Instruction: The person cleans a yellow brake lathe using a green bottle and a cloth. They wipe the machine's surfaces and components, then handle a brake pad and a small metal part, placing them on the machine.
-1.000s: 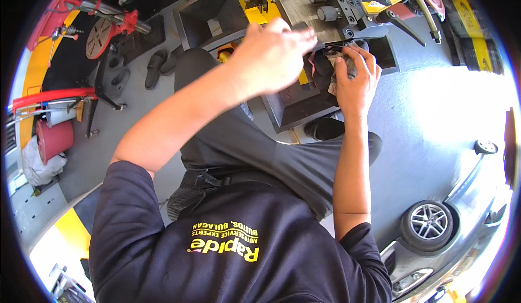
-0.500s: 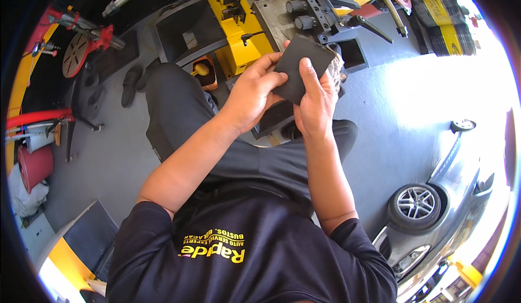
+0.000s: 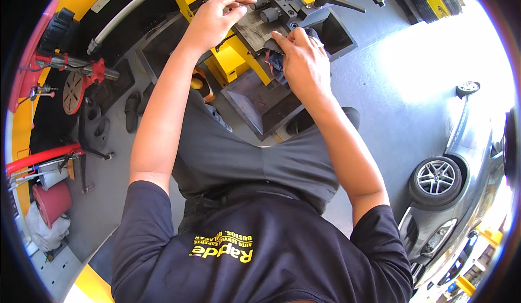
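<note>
A person in a dark shirt and dark trousers sits with both arms stretched toward a yellow machine point(image 3: 233, 59) on a grey shop floor point(image 3: 380, 118). The right hand point(image 3: 306, 61) is at the machine's near right edge, its fingers bunched over a dark, crumpled cloth point(image 3: 275, 67) against the end of the machine's grey metal plate point(image 3: 252, 29). A dark edge shows beneath the fingertips; whether it belongs to the cloth cannot be told. The left hand point(image 3: 213, 23) hovers over the machine's left part, thumb and forefinger slightly parted, with nothing visible between them; its other fingers are hidden. Round dark knobs point(image 3: 269, 14) and a black lever point(image 3: 339, 2) top the machine. Below it sits a black metal tray point(image 3: 263, 107). Well to the machine's lower right stands a grey car point(image 3: 434, 216); far to its lower left, a red bucket point(image 3: 52, 202).
</note>
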A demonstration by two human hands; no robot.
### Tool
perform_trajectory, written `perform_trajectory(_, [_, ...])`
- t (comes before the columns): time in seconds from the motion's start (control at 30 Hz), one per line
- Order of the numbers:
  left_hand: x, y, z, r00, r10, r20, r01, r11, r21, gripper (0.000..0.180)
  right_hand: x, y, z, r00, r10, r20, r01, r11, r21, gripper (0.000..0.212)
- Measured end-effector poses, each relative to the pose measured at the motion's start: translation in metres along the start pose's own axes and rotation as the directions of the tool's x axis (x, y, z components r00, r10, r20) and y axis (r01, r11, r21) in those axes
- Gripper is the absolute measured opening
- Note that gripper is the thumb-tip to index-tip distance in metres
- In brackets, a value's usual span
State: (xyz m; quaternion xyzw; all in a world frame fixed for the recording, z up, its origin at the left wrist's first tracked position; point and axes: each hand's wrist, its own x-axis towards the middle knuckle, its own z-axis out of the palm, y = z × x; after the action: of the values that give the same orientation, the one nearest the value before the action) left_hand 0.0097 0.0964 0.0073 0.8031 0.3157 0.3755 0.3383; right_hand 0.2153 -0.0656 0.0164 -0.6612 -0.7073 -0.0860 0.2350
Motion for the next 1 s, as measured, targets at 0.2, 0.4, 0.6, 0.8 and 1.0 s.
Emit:
perform_trajectory(0.2, [0.020, -0.021, 0.000, 0.993, 0.117, -0.017, -0.116, 0.993, 0.026, 0.024, 0.006, -0.009, 0.008, 0.994, 0.068, -0.087, -0.066, 0.997, 0.026, 0.044])
perform_trajectory(0.4, [0.052, -0.005, 0.005, 0.989, 0.053, 0.136, -0.039, 0.994, -0.106, 0.019, 0.000, -0.010, 0.013, 0.995, 0.004, -0.098, -0.009, 0.998, -0.055, 0.045])
perform_trajectory(0.6, [0.052, -0.018, 0.002, 0.981, 0.159, 0.107, -0.154, 0.986, -0.057, 0.017, -0.007, -0.031, 0.009, 0.990, 0.050, 0.134, -0.051, 0.999, 0.004, 0.055])
perform_trajectory(0.8, [0.057, -0.017, 0.009, 0.981, 0.077, 0.179, -0.039, 0.977, -0.208, 0.014, -0.022, -0.037, 0.010, 0.984, 0.046, 0.175, -0.068, 0.990, 0.125, 0.056])
perform_trajectory(1.0, [0.059, -0.025, 0.011, 0.978, 0.114, 0.177, -0.064, 0.963, -0.263, 0.014, -0.013, -0.024, 0.008, 0.977, 0.159, 0.143, -0.151, 0.986, -0.067, 0.055])
